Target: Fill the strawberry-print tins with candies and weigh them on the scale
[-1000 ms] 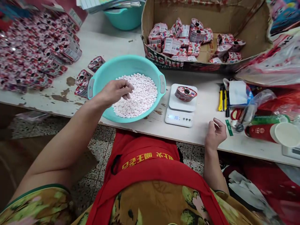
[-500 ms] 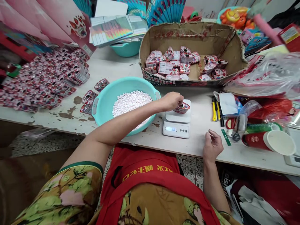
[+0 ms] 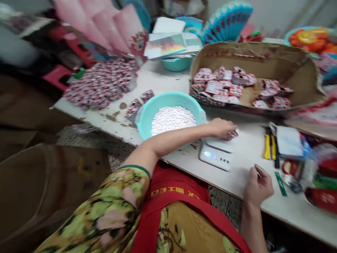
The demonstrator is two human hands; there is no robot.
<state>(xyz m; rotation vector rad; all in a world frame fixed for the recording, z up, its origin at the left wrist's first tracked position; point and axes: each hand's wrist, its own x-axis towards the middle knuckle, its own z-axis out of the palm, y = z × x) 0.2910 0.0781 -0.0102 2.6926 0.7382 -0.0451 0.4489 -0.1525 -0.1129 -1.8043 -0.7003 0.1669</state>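
Observation:
My left hand (image 3: 223, 128) reaches across to a white digital scale (image 3: 216, 159), its fingers closed on a small red and white printed packet (image 3: 233, 134) at the scale's platform. The fingers cover most of the packet, and blur hides whether it still touches the platform. The scale's display glows, but its figures are smeared. Left of the scale stands a turquoise basin (image 3: 144, 121) of small white candy-like pieces (image 3: 173, 119); my left forearm crosses over its front. By the table's front edge, my right hand (image 3: 259, 186) is curled closed; what it holds, if anything, I cannot make out.
A cut-open cardboard box (image 3: 289, 56) with several packets stands behind the scale. A big heap of packets (image 3: 102, 84) lies at the left, two more beside the basin. Yellow cutters (image 3: 267, 146), a green strip (image 3: 280, 183) and a red cup (image 3: 321, 199) lie at the right.
The view has swung left, bringing a large carton on the floor into sight. My left hand now covers more of the packet on the scale. My right hand stays curled at the table edge.

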